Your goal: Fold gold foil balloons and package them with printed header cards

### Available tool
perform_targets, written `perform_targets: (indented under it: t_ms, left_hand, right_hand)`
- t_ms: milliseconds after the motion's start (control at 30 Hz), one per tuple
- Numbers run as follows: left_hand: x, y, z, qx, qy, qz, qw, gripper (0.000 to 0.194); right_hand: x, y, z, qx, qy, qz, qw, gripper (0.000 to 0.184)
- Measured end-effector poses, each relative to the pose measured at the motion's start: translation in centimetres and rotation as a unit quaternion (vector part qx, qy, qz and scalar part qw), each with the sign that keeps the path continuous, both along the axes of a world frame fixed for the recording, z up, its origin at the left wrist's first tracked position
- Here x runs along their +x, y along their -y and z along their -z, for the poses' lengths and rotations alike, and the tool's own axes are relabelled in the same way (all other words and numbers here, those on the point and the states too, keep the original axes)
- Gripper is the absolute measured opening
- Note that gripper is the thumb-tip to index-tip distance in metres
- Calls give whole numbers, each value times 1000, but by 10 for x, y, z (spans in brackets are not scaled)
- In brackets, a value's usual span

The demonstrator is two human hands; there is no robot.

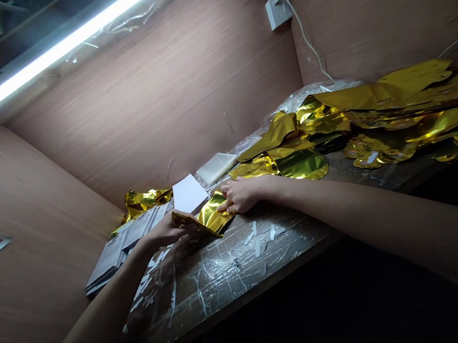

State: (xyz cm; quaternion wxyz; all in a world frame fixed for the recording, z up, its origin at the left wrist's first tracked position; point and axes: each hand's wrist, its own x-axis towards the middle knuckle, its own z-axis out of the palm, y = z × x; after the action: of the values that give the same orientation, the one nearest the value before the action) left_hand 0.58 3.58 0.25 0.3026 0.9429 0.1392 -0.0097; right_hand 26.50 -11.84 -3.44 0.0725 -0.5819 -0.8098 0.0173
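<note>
A shiny gold foil balloon [209,213], flat and partly folded, lies on the worktable between my two hands. At its left end my left hand [168,230] is closed on a raised flap of the foil. My right hand [239,195] presses on its right side with the fingers bent and the fingertips on the foil; I see nothing gripped between them. Just behind the foil is a white card [189,193]. Several small white strips [257,246] lie on the table in front of my right hand.
Flat gold foil balloons [394,95] are heaped along the right. A clear plastic packet stack [216,166] is at the back, and printed grey packets [112,256] are at the left. The worktable [210,277] has wooden walls around it; a socket box [278,10] hangs above.
</note>
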Motion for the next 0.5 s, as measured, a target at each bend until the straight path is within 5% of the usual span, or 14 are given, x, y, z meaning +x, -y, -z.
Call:
perform_targets:
  t_ms: [233, 400, 500]
  left_hand:
    - [54, 0, -13, 61, -66, -9, 996, 43]
    - [85, 9, -6, 208, -19, 3, 978, 44]
    - [84, 17, 5, 262, 37, -37, 964, 61]
  right_hand:
    - [-1, 0, 0, 2, 12, -19, 1000, 41]
    - [2, 1, 2, 29, -14, -17, 999, 30]
    - [2, 3, 1, 30, -12, -16, 999, 31]
